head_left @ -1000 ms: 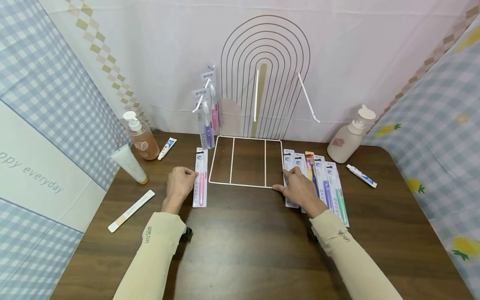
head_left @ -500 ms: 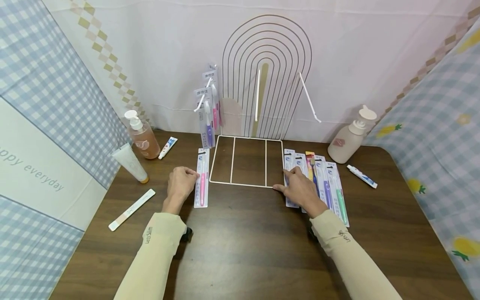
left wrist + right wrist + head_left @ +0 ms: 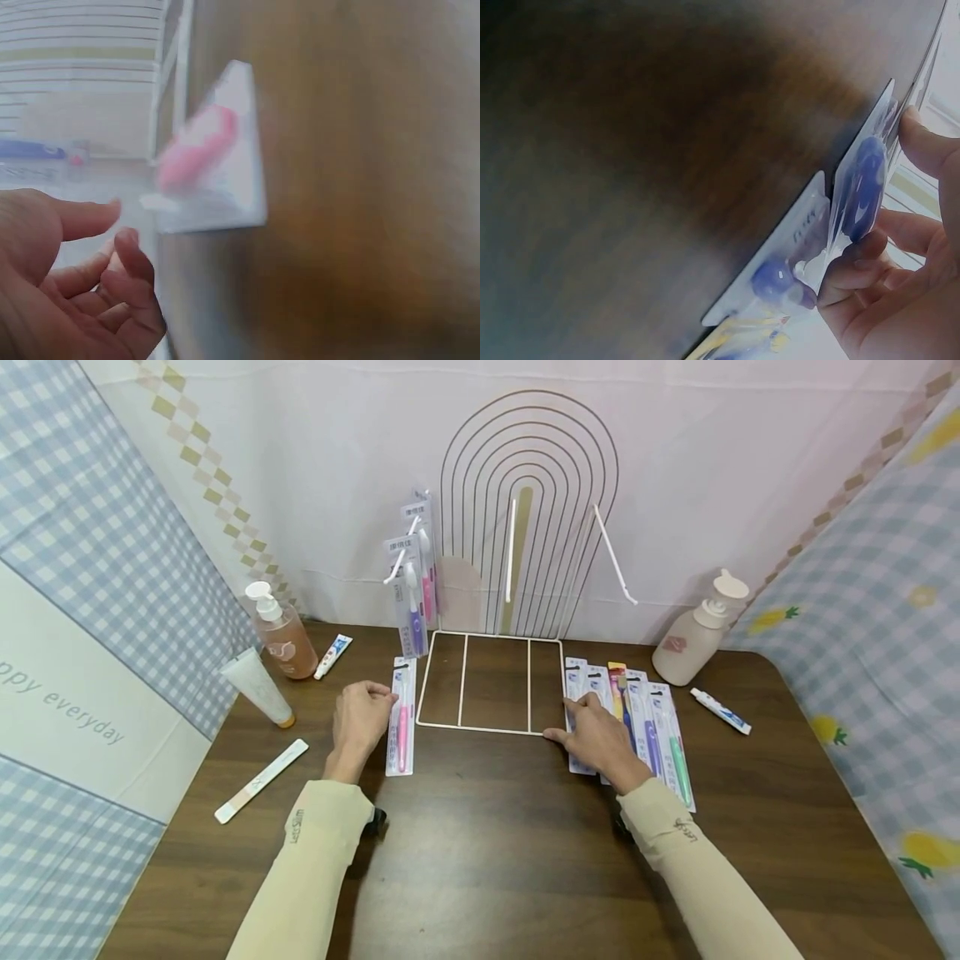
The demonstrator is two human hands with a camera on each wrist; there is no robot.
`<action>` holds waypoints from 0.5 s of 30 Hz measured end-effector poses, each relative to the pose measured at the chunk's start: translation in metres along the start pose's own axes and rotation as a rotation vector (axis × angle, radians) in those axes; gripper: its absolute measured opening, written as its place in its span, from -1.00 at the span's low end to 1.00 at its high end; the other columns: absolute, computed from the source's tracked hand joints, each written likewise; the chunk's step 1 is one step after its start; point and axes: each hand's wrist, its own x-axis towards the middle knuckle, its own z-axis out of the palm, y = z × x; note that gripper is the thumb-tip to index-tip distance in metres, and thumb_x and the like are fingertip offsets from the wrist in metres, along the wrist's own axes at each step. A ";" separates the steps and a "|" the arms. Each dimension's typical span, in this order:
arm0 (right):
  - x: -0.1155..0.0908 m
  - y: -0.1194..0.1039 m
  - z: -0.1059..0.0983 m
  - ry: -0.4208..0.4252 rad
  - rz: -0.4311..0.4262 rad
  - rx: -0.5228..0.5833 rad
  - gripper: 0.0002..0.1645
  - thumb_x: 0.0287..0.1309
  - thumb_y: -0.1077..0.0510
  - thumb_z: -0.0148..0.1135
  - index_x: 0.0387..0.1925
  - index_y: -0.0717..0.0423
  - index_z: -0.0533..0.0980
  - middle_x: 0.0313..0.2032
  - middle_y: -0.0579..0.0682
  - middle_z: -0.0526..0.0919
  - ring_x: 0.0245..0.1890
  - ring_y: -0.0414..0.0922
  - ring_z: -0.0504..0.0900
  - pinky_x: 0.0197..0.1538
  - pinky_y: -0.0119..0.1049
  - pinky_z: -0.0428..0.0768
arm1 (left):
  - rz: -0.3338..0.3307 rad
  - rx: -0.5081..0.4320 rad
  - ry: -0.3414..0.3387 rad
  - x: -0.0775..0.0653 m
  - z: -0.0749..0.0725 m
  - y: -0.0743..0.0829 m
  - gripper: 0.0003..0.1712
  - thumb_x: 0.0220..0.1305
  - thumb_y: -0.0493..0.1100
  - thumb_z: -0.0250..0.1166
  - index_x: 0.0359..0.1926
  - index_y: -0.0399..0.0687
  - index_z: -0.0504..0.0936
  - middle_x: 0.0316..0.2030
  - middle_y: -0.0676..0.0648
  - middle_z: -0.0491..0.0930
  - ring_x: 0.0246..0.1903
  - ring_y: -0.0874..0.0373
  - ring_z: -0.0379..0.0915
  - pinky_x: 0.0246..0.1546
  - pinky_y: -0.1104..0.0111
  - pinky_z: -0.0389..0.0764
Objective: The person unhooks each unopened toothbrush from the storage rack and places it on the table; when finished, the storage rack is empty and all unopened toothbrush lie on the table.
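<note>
Bending fingers loosely, left hand [image 3: 360, 722]: at left edge of pink toothbrush pack [image 3: 402, 731], thumb and forefinger slightly parted; perhaps touching, too blurred to tell.
Pink toothbrush pack: flat on table [image 3: 480, 860], just left of wire rack [image 3: 528, 685].
Right hand [image 3: 600, 732]: relaxed, fingers bent over leftmost pack [image 3: 576, 677] of overlapping row [image 3: 652, 739], thumb out at rack corner.
Hanging packs [image 3: 414, 618]: dangling from left prong [image 3: 395, 567].

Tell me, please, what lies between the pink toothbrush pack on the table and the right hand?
In the head view, the white wire base lies between the pink toothbrush pack and the right hand; the table shows through it.
</note>
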 end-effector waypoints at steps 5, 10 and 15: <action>0.001 -0.001 -0.001 0.001 0.004 -0.008 0.01 0.53 -0.31 0.45 0.68 0.25 0.43 0.32 0.35 0.55 -0.25 0.02 0.58 -0.40 -0.20 0.50 | 0.072 -0.130 0.101 -0.008 -0.017 0.049 -0.62 0.57 -0.08 0.45 0.23 -0.20 0.83 0.06 -0.26 0.89 0.01 -0.24 0.81 0.03 0.01 0.66; 0.002 -0.001 -0.001 -0.010 0.009 -0.006 0.01 0.55 -0.32 0.43 0.69 0.24 0.42 0.33 0.34 0.54 -0.24 0.02 0.58 -0.39 -0.19 0.50 | 0.149 -0.193 0.164 0.000 -0.028 0.081 -0.55 0.57 -0.07 0.46 0.33 -0.19 0.78 0.16 -0.24 0.85 0.24 -0.23 0.73 0.25 -0.09 0.63; 0.002 -0.001 0.000 -0.016 0.013 -0.005 0.02 0.55 -0.32 0.43 0.69 0.24 0.42 0.33 0.34 0.54 -0.24 0.02 0.59 -0.39 -0.19 0.51 | 0.177 -0.248 0.173 0.004 -0.034 0.101 -0.57 0.59 -0.07 0.44 0.32 -0.17 0.80 0.17 -0.22 0.87 0.22 -0.21 0.75 0.23 -0.12 0.64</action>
